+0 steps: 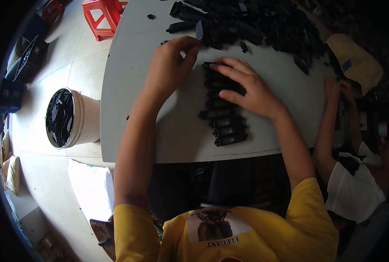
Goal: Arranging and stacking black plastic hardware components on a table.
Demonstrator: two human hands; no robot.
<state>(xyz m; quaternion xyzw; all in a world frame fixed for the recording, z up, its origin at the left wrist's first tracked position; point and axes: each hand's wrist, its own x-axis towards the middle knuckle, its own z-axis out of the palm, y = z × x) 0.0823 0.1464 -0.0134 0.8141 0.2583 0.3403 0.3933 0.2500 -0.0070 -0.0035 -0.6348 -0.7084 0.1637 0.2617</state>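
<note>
A: ok so how much room is there on that counter [179, 135]?

B: Decent amount tbh. There's a good stretch left of the row [220, 114] of black parts, though the left forearm hangs over some of it. More room right of the row, up to the co-worker's hands [332, 89] by the right edge. Far side is packed, the pile [255, 26] of black parts eats most of it.

A: And the edges?

B: Row runs near to far, and its near end stops just short of the near edge. Past the left edge there's a bucket [87, 120] full of black pieces on the floor, with a red stool [100, 17] farther off.

A: What are the hands up to?

B: Both forearms come in over the near edge. Left hand [172, 61] is far out by the pile's left end, wrist bent, fingers curled right. Its grip is nearly pinched, thumb close to the index finger. Can't tell if anything's in it. Right hand [249, 85] is palm down over the row's far half, grip spread wide, fingertips on the farthest part, thumb apart on the near side. Not clamped on anything that I can see.
</note>
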